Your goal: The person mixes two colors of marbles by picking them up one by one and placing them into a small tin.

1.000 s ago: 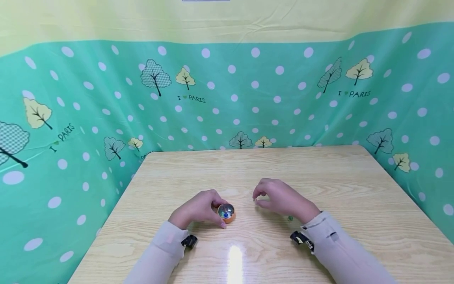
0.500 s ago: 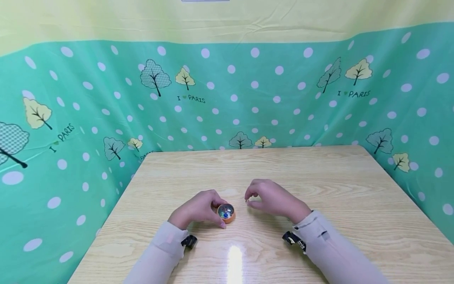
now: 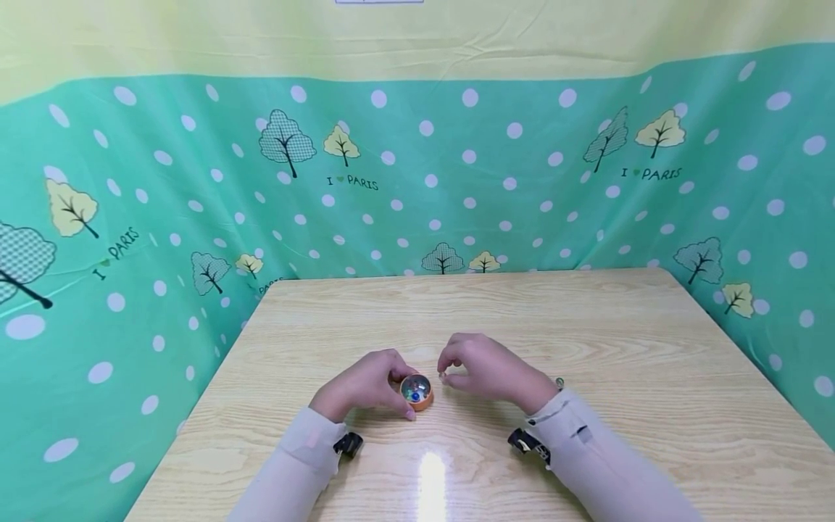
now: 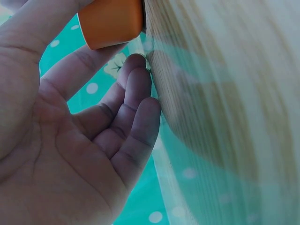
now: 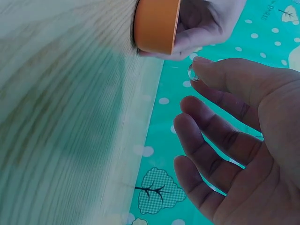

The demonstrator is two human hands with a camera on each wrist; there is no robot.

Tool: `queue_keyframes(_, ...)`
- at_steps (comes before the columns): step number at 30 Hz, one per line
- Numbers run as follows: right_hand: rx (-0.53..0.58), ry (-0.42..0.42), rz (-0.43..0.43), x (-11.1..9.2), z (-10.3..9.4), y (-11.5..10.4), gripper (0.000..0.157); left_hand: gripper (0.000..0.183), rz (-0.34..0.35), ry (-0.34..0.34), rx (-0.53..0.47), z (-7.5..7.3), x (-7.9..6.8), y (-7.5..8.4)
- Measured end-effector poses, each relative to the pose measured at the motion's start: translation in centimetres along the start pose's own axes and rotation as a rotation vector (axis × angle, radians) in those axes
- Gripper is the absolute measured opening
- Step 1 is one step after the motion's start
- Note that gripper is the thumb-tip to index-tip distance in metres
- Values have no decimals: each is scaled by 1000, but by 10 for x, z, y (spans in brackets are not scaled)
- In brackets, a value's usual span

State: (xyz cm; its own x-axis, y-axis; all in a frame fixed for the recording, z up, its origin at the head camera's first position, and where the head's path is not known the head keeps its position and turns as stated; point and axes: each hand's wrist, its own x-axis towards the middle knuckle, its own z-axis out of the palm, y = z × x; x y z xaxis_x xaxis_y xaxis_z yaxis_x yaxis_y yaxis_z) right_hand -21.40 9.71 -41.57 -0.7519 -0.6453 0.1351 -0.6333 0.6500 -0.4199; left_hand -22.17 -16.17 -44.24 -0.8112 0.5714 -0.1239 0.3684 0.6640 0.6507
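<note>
A small orange cup (image 3: 424,404) stands on the table with several marbles inside, a blue one (image 3: 415,396) among them. My left hand (image 3: 368,384) grips the cup between thumb and fingers from the left. In the left wrist view the orange cup (image 4: 112,23) shows between thumb and forefinger, the other fingers loosely bent near the tabletop. My right hand (image 3: 491,367) pinches a clear glass marble (image 5: 192,72) between thumb and forefinger, just right of the cup and apart from it. Its other fingers are half curled and hold nothing.
A green marble (image 3: 559,382) lies on the wooden table (image 3: 470,304) behind the right wrist, partly hidden by it. Green dotted cloth (image 3: 470,181) hangs round the back and sides of the table. Black wrist cameras (image 3: 349,444) sit at both cuffs.
My right hand has moved left toward the cup with the clear marble. The left hand and the cup stay in place. The green marble, hidden half a second ago, shows again behind the right wrist.
</note>
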Motion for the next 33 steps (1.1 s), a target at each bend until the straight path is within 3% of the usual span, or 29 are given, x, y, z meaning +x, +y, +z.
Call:
queue_keyframes(13,31,3,-30,3,11,-6,11,41,0,-14,19,1,2,-1)
queue_keyframes(20,66,14,-64,4,14,-10,11,40,35,-21,39,0,2,-1)
queue_keyframes(33,53,33,-65,3,19,-14,11,37,19,-17,39,1,2,-1)
